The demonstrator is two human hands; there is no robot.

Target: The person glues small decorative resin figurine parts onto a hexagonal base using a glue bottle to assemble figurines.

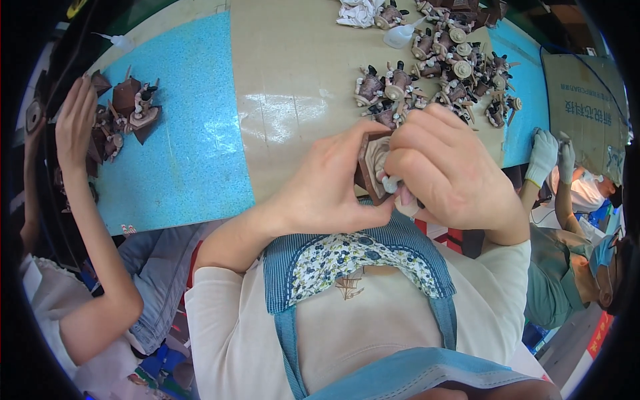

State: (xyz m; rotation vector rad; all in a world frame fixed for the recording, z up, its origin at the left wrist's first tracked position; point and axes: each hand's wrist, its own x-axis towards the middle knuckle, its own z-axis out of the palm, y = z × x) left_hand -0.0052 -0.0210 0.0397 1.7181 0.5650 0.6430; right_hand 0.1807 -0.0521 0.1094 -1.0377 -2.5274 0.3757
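Open brown tabletop (pixel 287 73) beyond left hand (pixel 330 177), held brown base (pixel 364 168) near edge

wht nozzle btl (pixel 399 37) nr crumpled wht wad (pixel 359 13), top | 2nd wht btl (pixel 123 43) top L, by blue mat (pixel 190 127) | printed cardboard (pixel 587 113) R

Brown piece: a small, angular block (pixel 361 175), dark reddish-brown, with straight sides meeting at corners.
Beige face: a wavy, ridged surface (pixel 378 157) framed by the brown, turned toward the right hand (pixel 453 175).
Pose: tipped up on edge, gripped in midair between the left hand's (pixel 333 181) thumb and fingers.
Pale piece: a little white-and-pink part (pixel 405 197), mostly hidden beneath the right fingers.
Contact: pale piece overlaps the beige face's lower edge; whether it's attached, I can't tell from here.
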